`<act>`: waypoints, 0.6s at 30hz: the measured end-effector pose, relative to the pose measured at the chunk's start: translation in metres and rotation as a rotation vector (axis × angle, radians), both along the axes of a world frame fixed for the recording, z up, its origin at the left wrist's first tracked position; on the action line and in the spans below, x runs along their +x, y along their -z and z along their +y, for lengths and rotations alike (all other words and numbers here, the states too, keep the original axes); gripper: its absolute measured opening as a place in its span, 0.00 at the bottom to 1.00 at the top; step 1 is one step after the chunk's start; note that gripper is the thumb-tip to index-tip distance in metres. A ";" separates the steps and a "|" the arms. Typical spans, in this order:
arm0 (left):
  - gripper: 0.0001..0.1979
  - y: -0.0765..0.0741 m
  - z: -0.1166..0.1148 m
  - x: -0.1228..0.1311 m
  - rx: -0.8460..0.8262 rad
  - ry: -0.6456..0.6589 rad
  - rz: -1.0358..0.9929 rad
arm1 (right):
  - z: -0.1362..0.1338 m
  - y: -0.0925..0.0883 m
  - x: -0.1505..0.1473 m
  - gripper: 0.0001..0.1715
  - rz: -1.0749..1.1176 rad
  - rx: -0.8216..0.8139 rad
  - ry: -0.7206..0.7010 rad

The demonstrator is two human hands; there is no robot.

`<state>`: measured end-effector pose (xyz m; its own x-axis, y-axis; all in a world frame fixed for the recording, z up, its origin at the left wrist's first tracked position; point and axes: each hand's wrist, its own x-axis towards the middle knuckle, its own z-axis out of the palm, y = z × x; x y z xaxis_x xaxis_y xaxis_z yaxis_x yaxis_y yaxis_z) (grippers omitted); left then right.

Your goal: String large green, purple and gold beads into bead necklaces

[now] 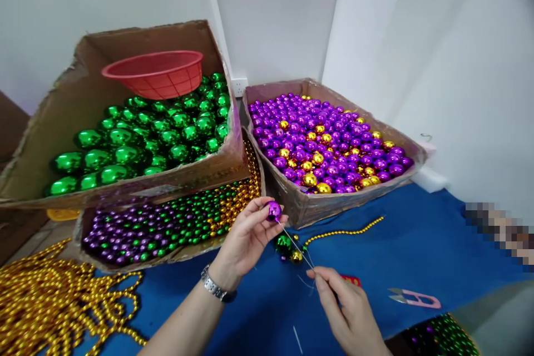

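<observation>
Shiny purple round ball (pixel 274 211), just below frame centre, pinched by the left hand (pixel 246 245); the right hand (pixel 344 303), lower right, pinches a thin pale strand (pixel 297 245) reaching it. Upper left, I see a brown cardboard box (pixel 41 139).

From the held ball (pixel 273 211), a basket (pixel 169 84) is set in the box (pixel 70 105) at ten o'clock, scissors (pixel 404 296) on the cloth (pixel 404 239) at four.

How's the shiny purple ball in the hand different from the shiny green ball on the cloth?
The shiny purple ball is held in the left hand; the shiny green ball lies on the blue cloth. The purple ball looks smaller than the green ball. Both are round.
</observation>
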<state>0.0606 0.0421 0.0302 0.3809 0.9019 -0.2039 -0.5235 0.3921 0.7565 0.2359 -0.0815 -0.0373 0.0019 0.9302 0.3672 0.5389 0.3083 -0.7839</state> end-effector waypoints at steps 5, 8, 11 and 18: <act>0.15 0.002 -0.002 -0.007 -0.042 -0.074 0.017 | -0.001 0.001 -0.002 0.12 -0.030 -0.053 -0.001; 0.15 0.004 -0.005 -0.007 0.009 -0.065 0.046 | -0.002 0.004 -0.003 0.13 -0.035 -0.088 -0.005; 0.14 0.009 -0.013 -0.004 0.115 -0.059 0.109 | -0.001 0.007 -0.003 0.13 -0.035 -0.092 -0.008; 0.17 0.024 -0.032 0.003 0.158 -0.064 0.177 | 0.003 0.016 -0.008 0.15 0.027 -0.103 0.009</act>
<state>0.0633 0.0097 0.0064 0.2930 0.9489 -0.1170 -0.3970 0.2320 0.8880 0.2276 -0.0785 -0.0529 0.0191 0.9628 0.2694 0.5193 0.2207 -0.8256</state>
